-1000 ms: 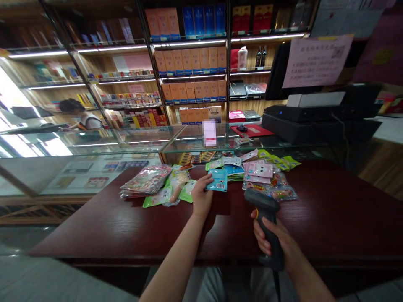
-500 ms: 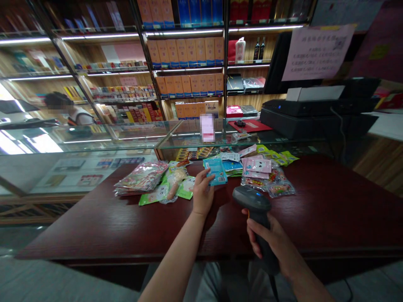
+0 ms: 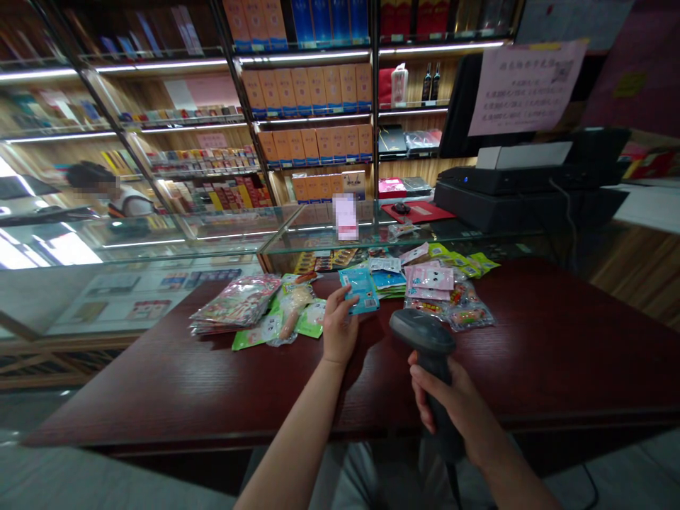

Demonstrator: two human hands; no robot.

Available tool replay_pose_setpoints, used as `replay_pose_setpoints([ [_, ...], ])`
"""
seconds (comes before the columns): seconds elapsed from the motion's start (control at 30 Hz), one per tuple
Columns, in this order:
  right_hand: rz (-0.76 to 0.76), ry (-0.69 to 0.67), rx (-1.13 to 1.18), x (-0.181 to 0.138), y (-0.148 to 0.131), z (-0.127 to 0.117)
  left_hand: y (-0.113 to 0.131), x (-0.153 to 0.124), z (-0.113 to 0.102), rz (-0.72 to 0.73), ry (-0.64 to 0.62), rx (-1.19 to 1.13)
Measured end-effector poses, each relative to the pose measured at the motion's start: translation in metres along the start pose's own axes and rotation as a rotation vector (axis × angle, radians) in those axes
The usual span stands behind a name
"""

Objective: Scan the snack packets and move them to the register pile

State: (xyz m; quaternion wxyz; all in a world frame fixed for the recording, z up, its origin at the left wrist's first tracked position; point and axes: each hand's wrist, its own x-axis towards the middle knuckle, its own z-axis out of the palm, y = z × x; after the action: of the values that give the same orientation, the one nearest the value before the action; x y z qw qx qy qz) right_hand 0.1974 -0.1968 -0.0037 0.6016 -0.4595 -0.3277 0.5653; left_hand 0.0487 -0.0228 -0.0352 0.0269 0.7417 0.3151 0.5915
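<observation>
My left hand (image 3: 338, 327) pinches a small light-blue packet (image 3: 361, 289) and holds it tilted up above the dark red table (image 3: 159, 382). My right hand (image 3: 451, 407) is wrapped round the grip of a black barcode scanner (image 3: 425, 340), whose head sits just right of the packet and points toward it. Left of my left hand lies a heap of green and clear snack packets (image 3: 255, 308). To the right of the blue packet lies another heap of pink, blue and green packets (image 3: 435, 287).
A glass display counter (image 3: 223, 237) runs behind the table, with lit shelves of boxed goods (image 3: 313, 92) beyond. A black till and printer (image 3: 525, 188) stand at the right under a pink notice (image 3: 525, 85). Another person (image 3: 114, 191) sits far left.
My left hand has lifted and tilted the blue packet upright. The scanner in my right hand has shifted left, closer to the packet. The view has also drifted slightly.
</observation>
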Motion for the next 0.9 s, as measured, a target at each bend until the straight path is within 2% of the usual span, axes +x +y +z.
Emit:
replay_pose_setpoints([
  [0.27, -0.030, 0.010, 0.048, -0.002, 0.007, -0.011, 0.003, 0.001, -0.002, -0.020, -0.010, -0.008],
  [0.57, -0.077, 0.024, 0.228, 0.001, 0.010, -0.049, 0.001, 0.001, -0.002, -0.049, -0.048, 0.003],
  [0.73, -0.157, -0.054, 0.382, 0.001, 0.012, -0.063, 0.005, 0.003, -0.004, -0.063, -0.100, 0.030],
  [0.9, -0.204, -0.175, 0.447, -0.003, 0.017, -0.072, 0.015, 0.006, -0.001, -0.009, -0.161, 0.000],
])
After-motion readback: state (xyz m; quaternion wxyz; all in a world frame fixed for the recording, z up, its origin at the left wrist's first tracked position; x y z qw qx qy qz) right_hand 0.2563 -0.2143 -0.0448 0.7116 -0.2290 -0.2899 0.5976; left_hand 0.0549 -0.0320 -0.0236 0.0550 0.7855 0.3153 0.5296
